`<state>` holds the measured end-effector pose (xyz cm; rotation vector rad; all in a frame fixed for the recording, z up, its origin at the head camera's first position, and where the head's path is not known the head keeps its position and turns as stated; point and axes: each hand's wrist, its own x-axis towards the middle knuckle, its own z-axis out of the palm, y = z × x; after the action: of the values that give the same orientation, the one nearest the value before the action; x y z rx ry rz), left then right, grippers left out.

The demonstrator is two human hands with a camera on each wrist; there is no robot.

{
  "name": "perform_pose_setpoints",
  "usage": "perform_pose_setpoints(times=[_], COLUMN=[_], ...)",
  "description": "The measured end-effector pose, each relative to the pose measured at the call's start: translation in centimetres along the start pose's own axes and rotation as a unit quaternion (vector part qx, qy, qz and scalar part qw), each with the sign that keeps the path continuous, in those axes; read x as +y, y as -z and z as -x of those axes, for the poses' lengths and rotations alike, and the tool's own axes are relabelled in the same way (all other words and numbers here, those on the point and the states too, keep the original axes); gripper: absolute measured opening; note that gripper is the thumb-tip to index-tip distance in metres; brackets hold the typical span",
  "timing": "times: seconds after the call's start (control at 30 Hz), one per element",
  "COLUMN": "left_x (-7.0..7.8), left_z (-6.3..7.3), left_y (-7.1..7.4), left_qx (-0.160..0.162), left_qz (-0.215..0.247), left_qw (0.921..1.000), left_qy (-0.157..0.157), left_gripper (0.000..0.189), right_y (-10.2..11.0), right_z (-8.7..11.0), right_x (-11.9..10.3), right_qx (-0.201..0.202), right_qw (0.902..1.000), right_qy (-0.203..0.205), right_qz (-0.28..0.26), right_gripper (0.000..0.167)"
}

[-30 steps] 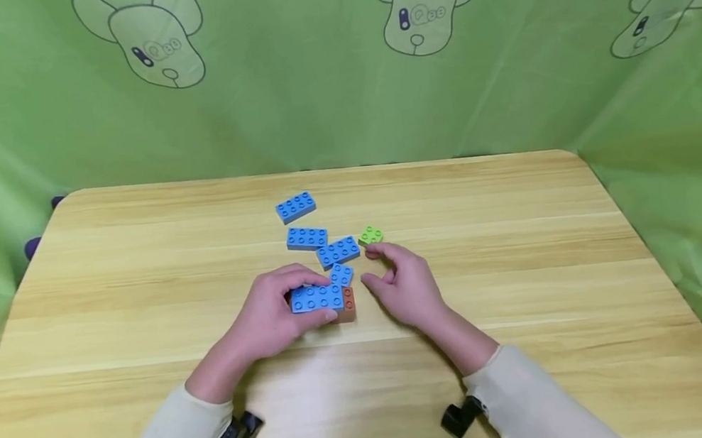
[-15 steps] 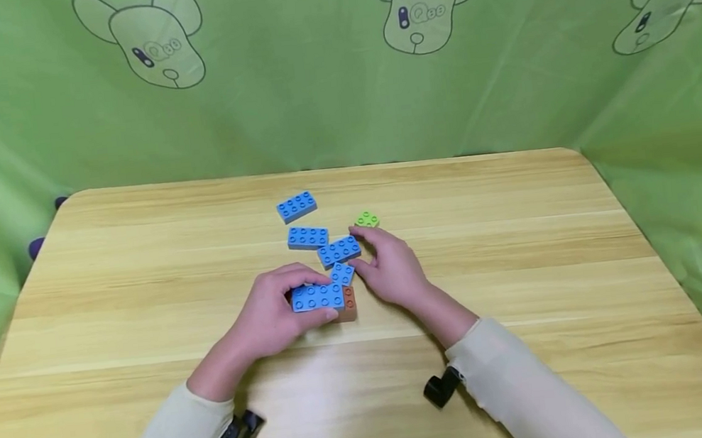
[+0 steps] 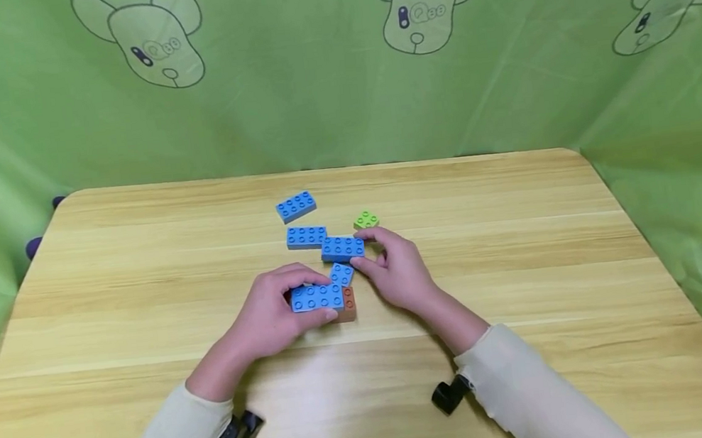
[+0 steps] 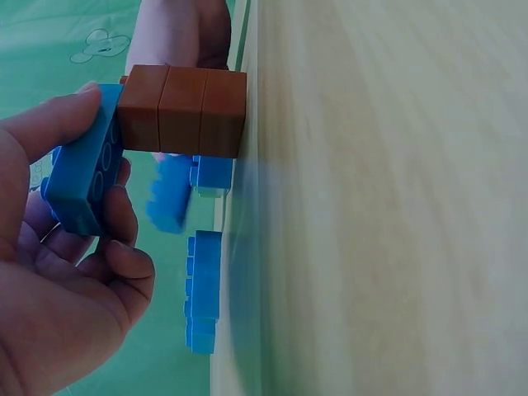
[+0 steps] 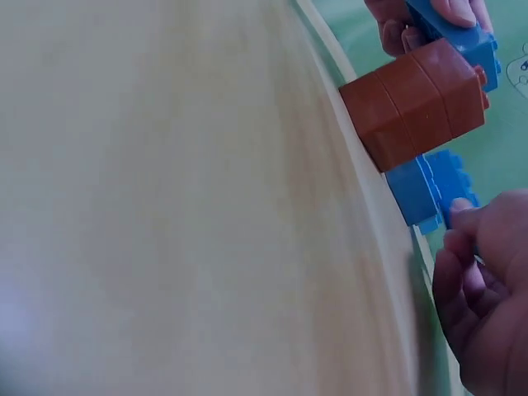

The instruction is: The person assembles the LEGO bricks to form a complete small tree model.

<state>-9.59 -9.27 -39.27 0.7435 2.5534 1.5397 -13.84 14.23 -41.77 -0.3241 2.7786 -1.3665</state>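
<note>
In the head view my left hand [image 3: 268, 317] grips a long blue toy brick [image 3: 317, 298] between thumb and fingers. That brick sits on top of a brown brick stack [image 4: 181, 111] and juts out to the left of it. My right hand [image 3: 398, 271] pinches another long blue brick [image 3: 343, 248] by its right end. The left wrist view has this pinched brick [image 4: 169, 196] blurred and tilted, raised off the table. A smaller blue brick [image 3: 340, 275] lies just behind the brown stack, close below the right hand's brick.
Farther back on the wooden table [image 3: 521, 244] lie two more long blue bricks, a nearer one [image 3: 306, 237] and a farther one [image 3: 296, 207]. A small green brick [image 3: 365, 220] lies just beyond the right fingertips. Green cloth [image 3: 314, 109] hangs behind the table.
My right hand moved from beside the green brick to the long blue brick, took hold of it and turned it straighter. The green brick shifted slightly back. My left hand stayed put.
</note>
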Motion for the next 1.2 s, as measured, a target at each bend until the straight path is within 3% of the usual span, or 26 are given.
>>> perform_pose_setpoints(times=[0.27,0.43,0.6,1.0,1.2], left_x=[0.1,0.2,0.2,0.2,0.2], left_z=[0.1,0.0,0.0,0.0,-0.1], left_y=[0.0,0.1,0.1,-0.2,-0.5], left_qx=[-0.001,0.0,-0.001,-0.01,-0.023], left_qz=[0.002,0.0,0.0,0.013,0.017], left_qw=[1.0,1.0,1.0,0.9999,0.9989], left_qy=[0.005,0.004,0.003,-0.003,-0.037], left_gripper=[0.035,0.034,0.034,0.04,0.047], right_y=[1.2,2.2,2.9,3.2,2.7], right_z=[2.8,4.5,5.9,7.5,7.5], right_x=[-1.2,-1.4,-1.4,-1.2,-1.5], right_qx=[0.017,0.013,-0.003,-0.024,-0.011], right_qw=[0.9961,0.9945,0.9928,0.9926,0.9837], right_qy=[0.0,0.013,0.001,0.033,0.039], right_qz=[-0.087,-0.103,-0.12,-0.114,-0.175], right_gripper=[0.038,0.037,0.038,0.039,0.04])
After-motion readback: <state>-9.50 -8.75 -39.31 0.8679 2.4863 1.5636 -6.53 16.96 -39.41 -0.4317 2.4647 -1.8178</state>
